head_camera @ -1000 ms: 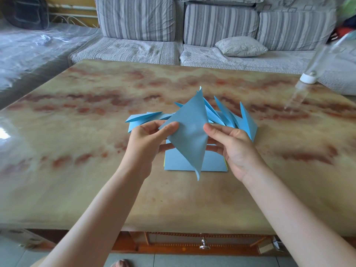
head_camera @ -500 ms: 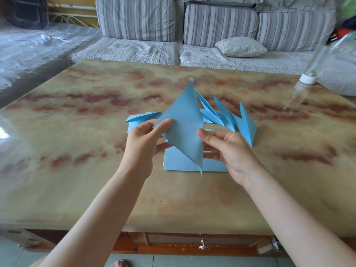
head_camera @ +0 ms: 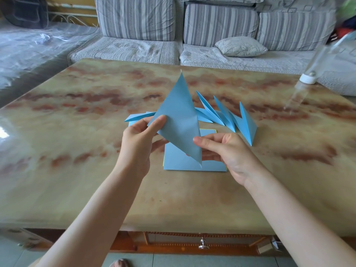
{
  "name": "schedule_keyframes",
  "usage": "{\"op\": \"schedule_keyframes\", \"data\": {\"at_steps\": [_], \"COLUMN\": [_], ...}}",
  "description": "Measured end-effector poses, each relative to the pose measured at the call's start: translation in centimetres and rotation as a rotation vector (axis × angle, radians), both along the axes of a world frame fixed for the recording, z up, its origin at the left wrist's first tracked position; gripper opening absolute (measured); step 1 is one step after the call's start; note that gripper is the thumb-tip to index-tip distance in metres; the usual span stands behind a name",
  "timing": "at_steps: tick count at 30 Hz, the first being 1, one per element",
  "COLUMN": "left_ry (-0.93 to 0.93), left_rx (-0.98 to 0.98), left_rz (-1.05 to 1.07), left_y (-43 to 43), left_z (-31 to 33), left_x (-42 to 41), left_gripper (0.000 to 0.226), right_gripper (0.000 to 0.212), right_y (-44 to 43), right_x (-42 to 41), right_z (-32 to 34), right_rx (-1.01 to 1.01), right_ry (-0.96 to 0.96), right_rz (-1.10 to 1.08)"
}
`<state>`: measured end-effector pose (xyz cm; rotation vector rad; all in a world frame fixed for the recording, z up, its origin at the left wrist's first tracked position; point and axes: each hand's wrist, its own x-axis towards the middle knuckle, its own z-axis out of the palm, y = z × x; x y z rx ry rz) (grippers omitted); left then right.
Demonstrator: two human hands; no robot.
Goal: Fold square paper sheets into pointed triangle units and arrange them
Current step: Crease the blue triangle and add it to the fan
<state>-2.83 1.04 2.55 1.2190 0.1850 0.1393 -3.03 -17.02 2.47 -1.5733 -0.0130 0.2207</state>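
— Where's the paper from where you stand?

— The folded blue sheet (head_camera: 179,122) is up off the bench (head_camera: 77,151), held between both hands. It's a long kite shape, one sharp tip pointing up and away, the other hanging down.

— How do the fingers sit on it?

— The left hand (head_camera: 137,143) pinches the sheet's left corner: the thumb lies across the front face and the other fingers (head_camera: 159,145) are curled behind it. The right hand (head_camera: 229,153) pinches the lower right edge, thumb tip on the front, the rest of its fingers (head_camera: 210,157) tucked behind and below.

— And underneath?

— The lower tip hangs right over the stack of flat blue squares (head_camera: 185,164), which has a yellow edge peeking out from under it. I can't tell whether the tip touches.

— The done ones?

— The finished units (head_camera: 227,116) stand in a row just beyond the right hand, points up, overlapping. A couple more lie flat (head_camera: 138,117) behind the left hand.

— Anything else about?

— A clear bottle (head_camera: 310,74), blurred, at the bench's far right corner, and a striped sofa (head_camera: 138,20) beyond with a pale cushion (head_camera: 240,46) on it.
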Motion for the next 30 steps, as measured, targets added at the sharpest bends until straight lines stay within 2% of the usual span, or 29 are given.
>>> {"op": "schedule_keyframes", "data": {"at_steps": [3, 9, 13, 19, 30], "left_ry": [-0.008, -0.013, -0.04, -0.042, -0.049], "left_rx": [0.004, -0.014, 0.006, -0.019, -0.01], "left_rz": [0.008, 0.059, 0.065, 0.093, 0.112], "left_y": [-0.15, 0.22, 0.09, 0.44, 0.39], "left_z": [-0.09, 0.09, 0.02, 0.26, 0.23], "left_x": [-0.13, 0.07, -0.13, -0.07, -0.06], "left_gripper": [0.01, 0.012, 0.014, 0.02, 0.017], "right_gripper": [0.014, 0.025, 0.022, 0.031, 0.018], "right_y": [0.15, -0.21, -0.22, -0.06, -0.15], "right_x": [0.03, -0.42, -0.27, -0.52, -0.6], "right_z": [0.04, 0.06, 0.17, 0.24, 0.59], "right_rx": [-0.013, -0.052, -0.097, -0.105, -0.145], "right_ry": [-0.004, 0.028, 0.025, 0.059, 0.134], "right_rz": [-0.015, 0.151, 0.162, 0.234, 0.256]}}
